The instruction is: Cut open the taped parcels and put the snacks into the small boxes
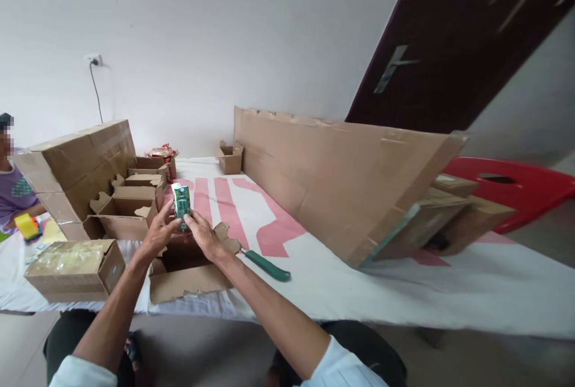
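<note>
Green carton (181, 201) held up over an open cardboard box (191, 285)

The left hand (160, 231) has its grip closed on the carton's left side, thumb near the lower front; the right hand (203, 236) grips the lower right edge, its thumb also on the front. The carton stands roughly upright between them, above the box on the tabletop (323, 300). Just right of that box lies a green-handled tool (268, 266). A taped box (72, 270) sits to the left, with open boxes (123, 228) lined up behind and a long cardboard panel (332, 177) standing to the right.
</note>
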Demonstrator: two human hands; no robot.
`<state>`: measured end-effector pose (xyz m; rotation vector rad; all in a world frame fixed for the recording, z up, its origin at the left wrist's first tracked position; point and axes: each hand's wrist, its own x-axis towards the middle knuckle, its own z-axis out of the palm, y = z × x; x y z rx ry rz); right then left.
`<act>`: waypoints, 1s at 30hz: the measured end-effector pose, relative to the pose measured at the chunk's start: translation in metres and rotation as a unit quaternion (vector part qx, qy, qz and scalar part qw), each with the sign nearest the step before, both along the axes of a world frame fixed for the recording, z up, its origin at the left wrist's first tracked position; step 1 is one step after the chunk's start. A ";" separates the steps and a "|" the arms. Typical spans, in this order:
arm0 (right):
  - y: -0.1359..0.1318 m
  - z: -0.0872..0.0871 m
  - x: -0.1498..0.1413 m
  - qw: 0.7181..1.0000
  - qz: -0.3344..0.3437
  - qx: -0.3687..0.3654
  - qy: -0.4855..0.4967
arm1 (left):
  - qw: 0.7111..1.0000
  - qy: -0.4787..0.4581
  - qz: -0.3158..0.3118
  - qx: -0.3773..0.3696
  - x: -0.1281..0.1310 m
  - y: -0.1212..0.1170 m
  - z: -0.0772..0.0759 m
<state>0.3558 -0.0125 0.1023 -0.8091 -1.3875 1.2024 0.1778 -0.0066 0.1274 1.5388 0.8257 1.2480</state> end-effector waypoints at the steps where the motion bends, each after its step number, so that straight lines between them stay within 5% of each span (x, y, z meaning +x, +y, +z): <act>1: 0.007 -0.001 -0.003 1.000 -0.009 -0.011 0.004 | 1.000 -0.007 -0.006 -0.010 0.000 0.006 0.000; 8: 0.034 -0.011 -0.017 0.997 -0.003 -0.073 0.020 | 0.998 -0.025 -0.009 -0.049 0.000 0.026 -0.005; 19: 0.035 -0.004 -0.012 0.990 0.049 -0.123 0.040 | 0.996 -0.027 0.004 -0.085 -0.007 0.039 -0.018; 30: 0.040 -0.002 -0.014 0.990 0.030 -0.130 0.043 | 0.996 -0.029 0.011 -0.081 -0.005 0.053 -0.021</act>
